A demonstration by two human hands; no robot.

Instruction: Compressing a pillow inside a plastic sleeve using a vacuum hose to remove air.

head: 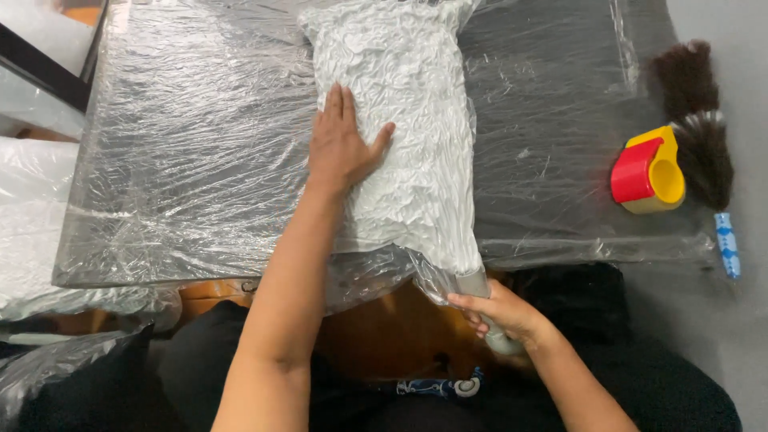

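Left hand point(342, 148) presses flat, fingers spread, on the crinkled white vacuum bag point(400, 120) lying across the plastic-wrapped counter point(184, 160). Right hand point(500, 310) curls its fingers around the grey hose nozzle point(478, 285) at the bag's near end, off the counter edge.

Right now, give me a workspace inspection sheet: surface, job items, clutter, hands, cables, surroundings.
Surface: dark table covered in wrinkled clear plastic film.
Job's things: white crumpled vacuum-packed bag lying lengthwise on the table, its near end hanging past the edge; grey nozzle at that end.
Clutter: red and yellow tape dispenser on the right side; brown feather duster beside it, partly behind it.
Hands: left hand pressed flat on the bag; right hand gripping the nozzle below the table edge.
Cables: nothing seen.
Surroundings: plastic-wrapped bundles at left; wooden floor below; the person's dark clothing in the foreground.
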